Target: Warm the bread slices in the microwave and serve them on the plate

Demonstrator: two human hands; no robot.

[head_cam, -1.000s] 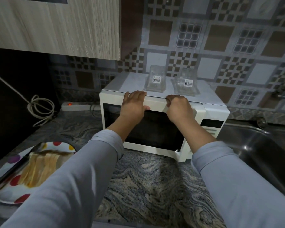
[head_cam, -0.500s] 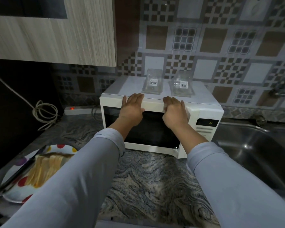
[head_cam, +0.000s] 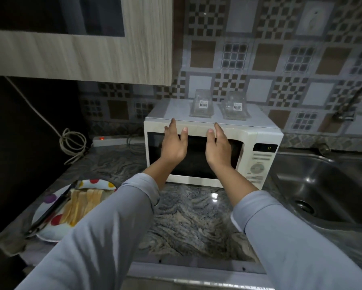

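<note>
The tabletop carries the microwave at its back edge, just left of the sink. The microwave door is closed, and two clear containers stand on its top. The plate, spotted, sits at the left edge of the tabletop, with the bread slices on it and a dark utensil lying across it. Both hands are raised before the upper door edge with fingers straight: the left hand and the right hand have an open grip and hold nothing. Whether the fingertips touch the door cannot be told. Risk: a hard pull on the door could shift the microwave and topple the containers. Risk: a sleeve could catch the plate at the edge and spill the bread.
</note>
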